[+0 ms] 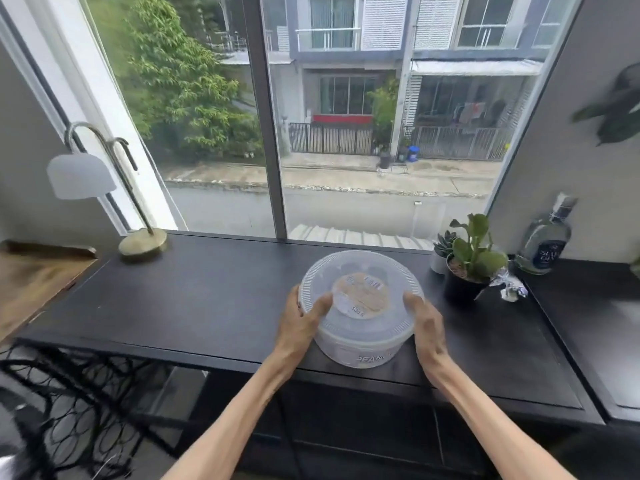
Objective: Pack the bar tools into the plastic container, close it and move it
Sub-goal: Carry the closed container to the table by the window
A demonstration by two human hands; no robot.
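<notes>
Left hand [304,318] and right hand [424,322] grip lidded container [360,306] by its sides, near bench [173,299] edge. Plastic likely light, stiff, slippery; hold below rim.

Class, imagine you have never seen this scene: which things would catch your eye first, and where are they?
First, the round plastic container with its lid on, near the front edge of the dark table, gripped on either side by the left hand and right hand. Next, the big window behind, facing a street and houses. Then the white lamp at back left and potted plants at right.
</notes>
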